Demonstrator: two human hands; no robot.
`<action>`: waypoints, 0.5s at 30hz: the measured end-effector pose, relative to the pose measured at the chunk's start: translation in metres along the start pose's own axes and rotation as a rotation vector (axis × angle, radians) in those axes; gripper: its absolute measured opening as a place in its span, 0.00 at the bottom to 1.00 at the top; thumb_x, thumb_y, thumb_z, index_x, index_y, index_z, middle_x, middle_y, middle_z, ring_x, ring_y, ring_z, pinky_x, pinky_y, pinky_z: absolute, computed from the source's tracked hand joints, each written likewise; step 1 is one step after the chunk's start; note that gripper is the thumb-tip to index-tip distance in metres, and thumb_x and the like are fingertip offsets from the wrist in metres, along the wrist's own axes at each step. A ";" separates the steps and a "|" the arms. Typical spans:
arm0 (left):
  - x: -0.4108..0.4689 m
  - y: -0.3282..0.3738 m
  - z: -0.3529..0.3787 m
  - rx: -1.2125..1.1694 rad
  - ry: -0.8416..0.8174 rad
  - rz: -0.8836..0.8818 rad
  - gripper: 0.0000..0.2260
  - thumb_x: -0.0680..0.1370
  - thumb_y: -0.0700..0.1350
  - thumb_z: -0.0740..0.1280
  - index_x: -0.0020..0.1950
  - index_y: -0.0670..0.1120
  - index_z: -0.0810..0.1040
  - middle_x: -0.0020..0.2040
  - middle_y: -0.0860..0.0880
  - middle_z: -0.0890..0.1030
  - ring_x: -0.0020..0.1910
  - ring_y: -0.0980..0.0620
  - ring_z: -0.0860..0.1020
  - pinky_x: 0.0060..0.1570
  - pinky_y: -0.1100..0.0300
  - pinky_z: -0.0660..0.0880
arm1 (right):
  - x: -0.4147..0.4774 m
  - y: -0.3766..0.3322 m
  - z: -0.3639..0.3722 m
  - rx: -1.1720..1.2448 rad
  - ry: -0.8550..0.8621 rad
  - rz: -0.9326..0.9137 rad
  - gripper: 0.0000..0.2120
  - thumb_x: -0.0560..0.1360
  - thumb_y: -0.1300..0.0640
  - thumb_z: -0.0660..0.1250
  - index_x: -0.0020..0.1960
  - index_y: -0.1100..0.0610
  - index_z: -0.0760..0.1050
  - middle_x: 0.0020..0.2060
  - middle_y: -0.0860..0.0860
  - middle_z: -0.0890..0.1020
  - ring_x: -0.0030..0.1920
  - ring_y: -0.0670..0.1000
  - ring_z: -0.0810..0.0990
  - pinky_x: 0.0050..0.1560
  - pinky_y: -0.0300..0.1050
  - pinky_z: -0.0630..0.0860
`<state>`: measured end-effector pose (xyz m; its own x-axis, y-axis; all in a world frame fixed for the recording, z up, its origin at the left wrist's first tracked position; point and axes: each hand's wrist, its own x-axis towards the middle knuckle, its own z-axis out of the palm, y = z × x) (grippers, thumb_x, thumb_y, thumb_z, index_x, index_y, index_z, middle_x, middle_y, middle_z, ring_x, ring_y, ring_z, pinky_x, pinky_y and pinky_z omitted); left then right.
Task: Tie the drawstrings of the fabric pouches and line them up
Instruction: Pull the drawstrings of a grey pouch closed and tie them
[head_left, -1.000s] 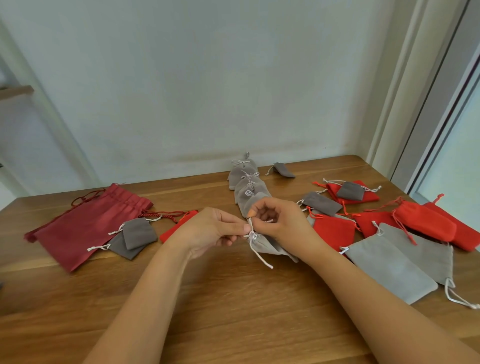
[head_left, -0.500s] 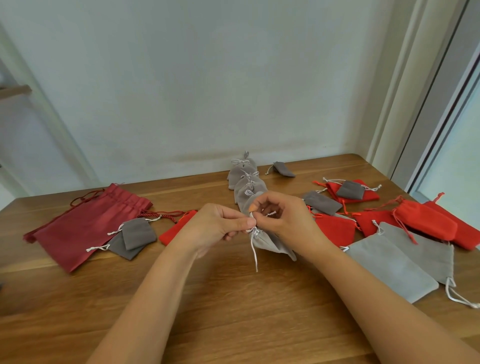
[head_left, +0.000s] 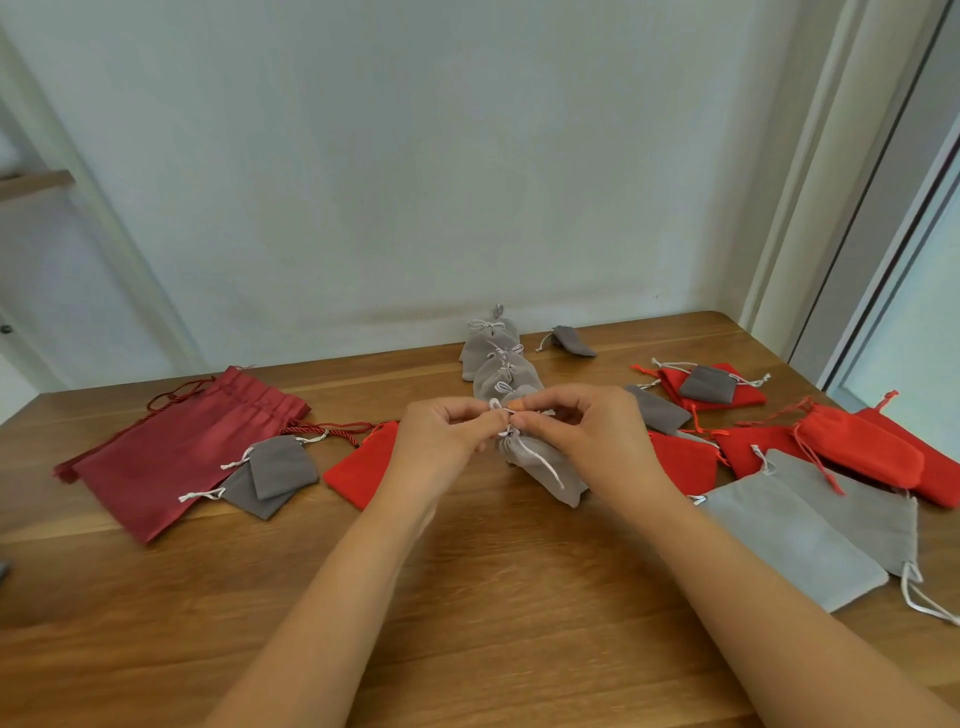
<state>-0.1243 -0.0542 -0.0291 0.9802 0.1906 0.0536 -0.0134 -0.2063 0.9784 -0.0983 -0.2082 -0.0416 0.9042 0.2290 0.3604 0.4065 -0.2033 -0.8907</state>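
Observation:
A small grey pouch hangs between my hands just above the wooden table, its neck gathered. My left hand and my right hand each pinch its white drawstring at the neck, fingertips nearly touching. One cord end trails down over the pouch body. Behind my hands, a row of tied grey pouches runs back toward the wall.
At the left lie a large dark red bag, two small grey pouches and a red pouch. At the right are several red pouches, two long light grey pouches and small grey ones. One grey pouch lies near the wall.
My hands have lifted slightly and drawn together at the pouch neck. The loose cord end now lies over the pouch body instead of hanging below it.

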 end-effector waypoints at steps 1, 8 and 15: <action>0.000 0.000 0.002 -0.006 0.018 0.002 0.04 0.73 0.40 0.72 0.38 0.46 0.85 0.23 0.57 0.74 0.25 0.63 0.70 0.33 0.68 0.68 | 0.000 0.000 0.001 -0.060 0.022 -0.021 0.07 0.70 0.57 0.75 0.41 0.45 0.83 0.35 0.43 0.84 0.39 0.41 0.81 0.40 0.35 0.77; 0.000 -0.001 0.004 -0.099 0.040 -0.054 0.04 0.74 0.41 0.71 0.41 0.48 0.85 0.25 0.55 0.73 0.25 0.61 0.66 0.29 0.70 0.65 | 0.001 0.000 0.004 -0.194 0.022 -0.104 0.01 0.72 0.58 0.73 0.43 0.53 0.82 0.36 0.40 0.80 0.40 0.38 0.78 0.39 0.30 0.72; 0.002 -0.002 0.000 -0.151 -0.011 -0.144 0.04 0.73 0.44 0.72 0.46 0.46 0.85 0.36 0.50 0.79 0.29 0.59 0.66 0.30 0.67 0.63 | 0.000 -0.002 0.005 -0.232 -0.015 -0.169 0.04 0.75 0.56 0.70 0.44 0.56 0.79 0.36 0.40 0.78 0.42 0.36 0.76 0.41 0.28 0.69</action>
<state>-0.1222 -0.0533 -0.0307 0.9761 0.1975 -0.0901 0.0983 -0.0317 0.9947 -0.0995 -0.2028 -0.0408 0.8196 0.2919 0.4930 0.5722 -0.3734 -0.7302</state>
